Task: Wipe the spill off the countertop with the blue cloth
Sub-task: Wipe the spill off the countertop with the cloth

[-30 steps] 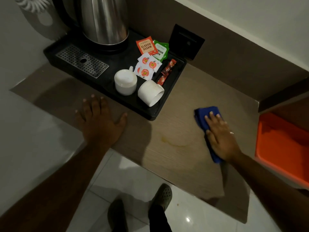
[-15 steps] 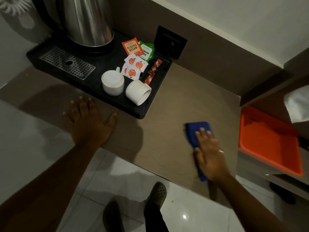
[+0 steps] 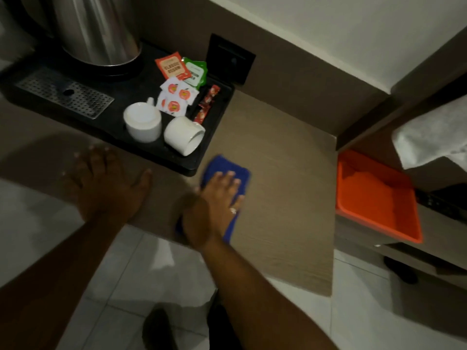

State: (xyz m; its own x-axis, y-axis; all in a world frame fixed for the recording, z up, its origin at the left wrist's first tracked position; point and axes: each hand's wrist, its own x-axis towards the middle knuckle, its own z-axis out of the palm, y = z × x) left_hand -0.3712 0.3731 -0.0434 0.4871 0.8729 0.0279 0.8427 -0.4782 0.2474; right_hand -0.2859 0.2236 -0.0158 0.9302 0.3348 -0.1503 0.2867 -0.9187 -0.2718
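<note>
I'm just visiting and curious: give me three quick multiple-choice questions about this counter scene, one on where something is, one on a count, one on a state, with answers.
1. Where is the blue cloth?
A. in the orange bin
B. on the countertop, beside the black tray's near corner
C. on the floor

2. How many white cups stand or lie on the tray?
A. one
B. two
C. four

3. How is the cup nearer the cloth placed?
A. upright
B. upside down
C. on its side

Answers:
1 B: the cloth lies flat on the countertop under the right hand, just off the tray's corner.
2 B: one cup and another show.
3 C: its open mouth faces sideways, toward the cloth.
</note>
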